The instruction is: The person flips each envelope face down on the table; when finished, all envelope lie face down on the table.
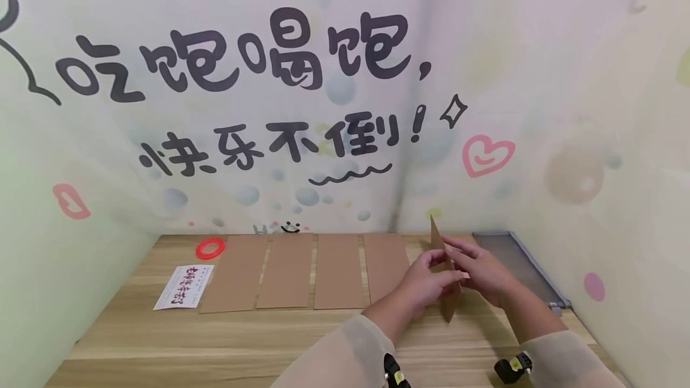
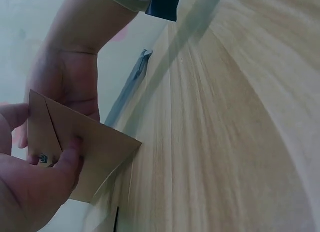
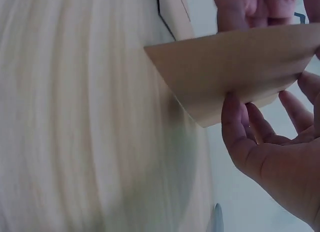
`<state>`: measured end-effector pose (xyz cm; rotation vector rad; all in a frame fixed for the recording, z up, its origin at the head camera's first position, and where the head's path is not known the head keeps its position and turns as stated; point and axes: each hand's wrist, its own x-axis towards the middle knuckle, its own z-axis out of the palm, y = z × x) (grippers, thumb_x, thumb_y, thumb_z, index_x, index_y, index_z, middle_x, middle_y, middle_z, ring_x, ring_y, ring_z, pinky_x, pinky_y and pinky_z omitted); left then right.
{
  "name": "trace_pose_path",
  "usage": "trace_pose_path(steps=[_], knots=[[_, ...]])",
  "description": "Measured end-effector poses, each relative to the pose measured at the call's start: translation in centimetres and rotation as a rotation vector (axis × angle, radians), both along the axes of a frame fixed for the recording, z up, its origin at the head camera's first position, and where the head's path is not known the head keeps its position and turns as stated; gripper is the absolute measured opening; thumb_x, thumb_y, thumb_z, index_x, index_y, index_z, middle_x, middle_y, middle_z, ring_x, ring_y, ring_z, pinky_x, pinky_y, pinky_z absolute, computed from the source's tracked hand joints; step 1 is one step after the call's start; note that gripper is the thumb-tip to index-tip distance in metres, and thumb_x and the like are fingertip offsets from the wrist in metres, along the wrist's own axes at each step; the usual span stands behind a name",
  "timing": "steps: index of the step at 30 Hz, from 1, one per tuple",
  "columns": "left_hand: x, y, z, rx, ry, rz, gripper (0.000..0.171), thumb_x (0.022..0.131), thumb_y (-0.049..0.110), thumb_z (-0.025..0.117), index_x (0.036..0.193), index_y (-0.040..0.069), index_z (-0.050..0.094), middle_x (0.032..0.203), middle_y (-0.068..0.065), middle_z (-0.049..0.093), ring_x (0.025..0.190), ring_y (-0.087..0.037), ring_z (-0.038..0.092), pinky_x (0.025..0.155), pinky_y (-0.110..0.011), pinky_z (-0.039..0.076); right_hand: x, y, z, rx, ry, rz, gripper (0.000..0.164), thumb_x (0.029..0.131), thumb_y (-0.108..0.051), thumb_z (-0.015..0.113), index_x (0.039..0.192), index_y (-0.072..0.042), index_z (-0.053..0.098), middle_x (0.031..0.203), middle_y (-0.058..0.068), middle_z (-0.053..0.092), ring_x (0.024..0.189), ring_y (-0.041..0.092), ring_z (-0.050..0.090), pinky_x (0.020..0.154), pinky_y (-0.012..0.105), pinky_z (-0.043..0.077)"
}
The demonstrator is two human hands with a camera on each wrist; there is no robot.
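A brown kraft-paper envelope [image 1: 437,239] stands on edge between my two hands, right of centre on the table. My left hand [image 1: 420,280] grips it from the left side. On the other side, my right hand [image 1: 482,268] holds it with the fingertips. In the left wrist view, a slanted flap line crosses the envelope [image 2: 105,147], and the left thumb lies against its face. The right wrist view shows a plain side of the envelope [image 3: 200,67], with the right thumb and fingers at its edge. One corner comes down close to the wooden table.
Several flat brown envelopes [image 1: 286,274] lie in a row left of the hands. Beyond them sit a white card [image 1: 184,286] with dark red writing and a red ring [image 1: 209,248]. A grey mesh pouch [image 1: 517,262] lies at the right, beside the printed wall cloth [image 1: 620,208].
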<state>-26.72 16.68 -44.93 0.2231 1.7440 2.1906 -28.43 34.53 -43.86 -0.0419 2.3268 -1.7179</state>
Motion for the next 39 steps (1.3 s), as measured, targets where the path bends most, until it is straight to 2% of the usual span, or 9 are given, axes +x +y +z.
trace_pose_path(steps=[5, 8, 12, 15, 19, 25, 30, 34, 39], knots=[[0.1, 0.5, -0.1, 0.005, 0.02, 0.059, 0.047, 0.089, 0.0, 0.08, 0.133, 0.012, 0.067, 0.137, -0.002, 0.07, 0.096, -0.015, 0.072, 0.086, -0.04, 0.066, 0.2, 0.7, -0.5, 0.013, -0.013, 0.036, 0.073, 0.112, -0.05, 0.051, 0.169, -0.009, 0.032, 0.173, 0.023, 0.032, 0.154, 0.046, 0.041, 0.108, 0.038, 0.055], [0.0, 0.5, -0.1, 0.026, -0.002, 0.084, 0.05, 0.088, -0.006, 0.076, 0.134, 0.011, 0.067, 0.138, -0.004, 0.07, 0.097, -0.019, 0.073, 0.087, -0.044, 0.067, 0.2, 1.2, -0.9, 0.012, -0.044, 0.058, 0.073, 0.113, -0.047, 0.05, 0.168, -0.005, 0.03, 0.173, 0.026, 0.031, 0.156, 0.047, 0.039, 0.109, 0.038, 0.056], [-0.2, 0.2, -0.3, 0.008, -0.004, 0.109, 0.054, 0.087, -0.009, 0.073, 0.137, 0.011, 0.066, 0.13, -0.009, 0.071, 0.1, -0.02, 0.074, 0.085, -0.041, 0.066, 0.1, 1.8, -1.3, 0.021, -0.066, 0.061, 0.077, 0.114, -0.047, 0.046, 0.17, -0.001, 0.02, 0.171, 0.032, 0.031, 0.158, 0.047, 0.036, 0.115, 0.042, 0.054], [-0.3, -0.3, -0.6, -0.06, 0.024, 0.141, 0.057, 0.085, -0.008, 0.074, 0.138, 0.012, 0.066, 0.117, -0.012, 0.073, 0.097, -0.016, 0.072, 0.08, -0.034, 0.065, 0.0, 2.2, -1.4, 0.02, -0.073, 0.035, 0.08, 0.114, -0.049, 0.043, 0.17, 0.001, 0.013, 0.17, 0.036, 0.028, 0.159, 0.048, 0.032, 0.118, 0.044, 0.052], [-0.4, -1.0, -0.9, -0.158, 0.053, 0.172, 0.059, 0.082, -0.008, 0.076, 0.137, 0.011, 0.067, 0.11, -0.013, 0.073, 0.093, -0.013, 0.068, 0.074, -0.028, 0.059, -0.2, 2.5, -1.4, 0.012, -0.086, -0.002, 0.08, 0.114, -0.049, 0.043, 0.17, 0.001, 0.013, 0.17, 0.036, 0.028, 0.159, 0.049, 0.032, 0.114, 0.039, 0.054], [-0.8, -1.7, -1.7, -0.239, 0.058, 0.18, 0.06, 0.083, -0.006, 0.077, 0.139, 0.009, 0.066, 0.114, -0.015, 0.074, 0.09, -0.012, 0.067, 0.075, -0.025, 0.056, -0.4, 2.7, -1.5, 0.012, -0.088, -0.017, 0.08, 0.115, -0.049, 0.041, 0.17, 0.001, 0.013, 0.171, 0.035, 0.027, 0.16, 0.048, 0.031, 0.117, 0.04, 0.053], [-1.4, -1.7, -2.3, -0.323, 0.052, 0.19, 0.053, 0.086, 0.003, 0.079, 0.138, 0.007, 0.067, 0.133, -0.013, 0.07, 0.109, -0.018, 0.065, 0.094, -0.034, 0.058, -0.7, 3.0, -1.6, 0.012, -0.093, -0.022, 0.083, 0.114, -0.051, 0.042, 0.17, 0.002, 0.012, 0.172, 0.034, 0.024, 0.161, 0.048, 0.027, 0.117, 0.038, 0.052], [-1.2, -1.7, -2.1, -0.338, 0.042, 0.184, 0.049, 0.088, 0.006, 0.08, 0.135, 0.007, 0.068, 0.144, -0.015, 0.066, 0.127, -0.025, 0.061, 0.103, -0.039, 0.057, -1.0, 3.2, -1.6, 0.008, -0.091, -0.035, 0.085, 0.114, -0.052, 0.043, 0.17, 0.003, 0.011, 0.172, 0.035, 0.023, 0.162, 0.048, 0.025, 0.113, 0.034, 0.053], [-1.0, -1.8, -1.7, -0.31, 0.047, 0.185, 0.047, 0.087, 0.005, 0.08, 0.133, 0.007, 0.068, 0.145, -0.018, 0.065, 0.128, -0.028, 0.063, 0.102, -0.041, 0.058, -1.2, 3.2, -1.6, 0.012, -0.076, -0.048, 0.082, 0.114, -0.05, 0.043, 0.169, 0.004, 0.013, 0.172, 0.034, 0.023, 0.162, 0.049, 0.025, 0.109, 0.031, 0.055]])
